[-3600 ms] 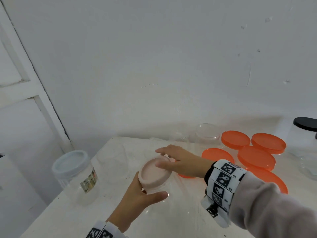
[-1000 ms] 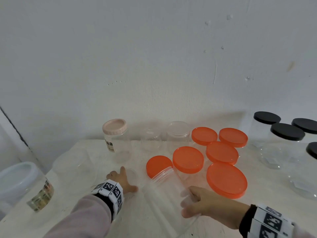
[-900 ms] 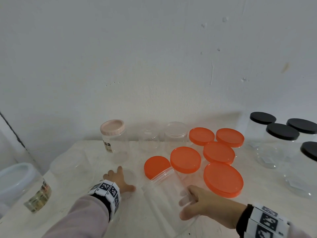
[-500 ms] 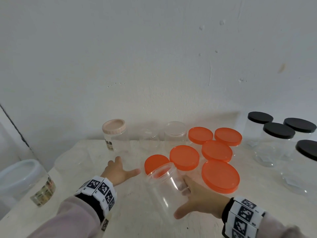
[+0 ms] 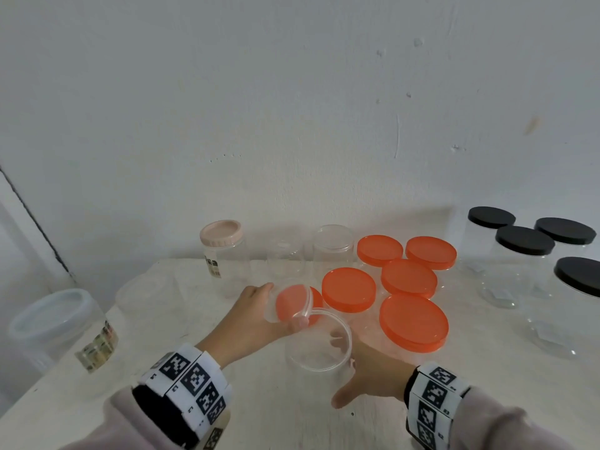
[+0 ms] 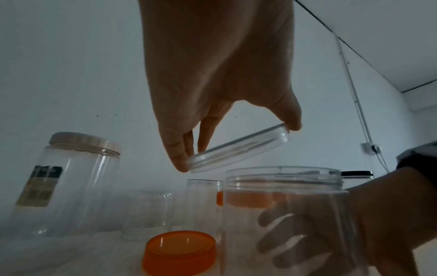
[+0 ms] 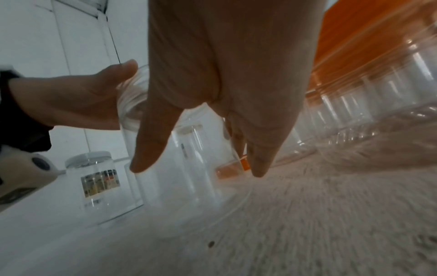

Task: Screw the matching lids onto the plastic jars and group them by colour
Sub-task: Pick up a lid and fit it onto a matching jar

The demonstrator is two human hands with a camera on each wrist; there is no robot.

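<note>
The left hand (image 5: 250, 319) is pinching a clear lid (image 6: 238, 148) by its rim, tilted, just above the mouth of an open clear jar (image 5: 319, 344). The right hand (image 5: 367, 375) is wrapping its fingers around that jar, steadying it on the worktop (image 5: 292, 417). Beyond the right hand, the orange-lidded jars (image 5: 412, 321) are standing clustered together, and farther right the black-lidded jars (image 5: 524, 241) form their own group. Past the left hand, a pink-lidded jar (image 5: 222, 254) is capped, with a pale blue-lidded one (image 5: 55, 319) off to its left. A few clear jars (image 5: 332, 251) at the back still look uncapped, so I'd judge the job well along, not finished.
</note>
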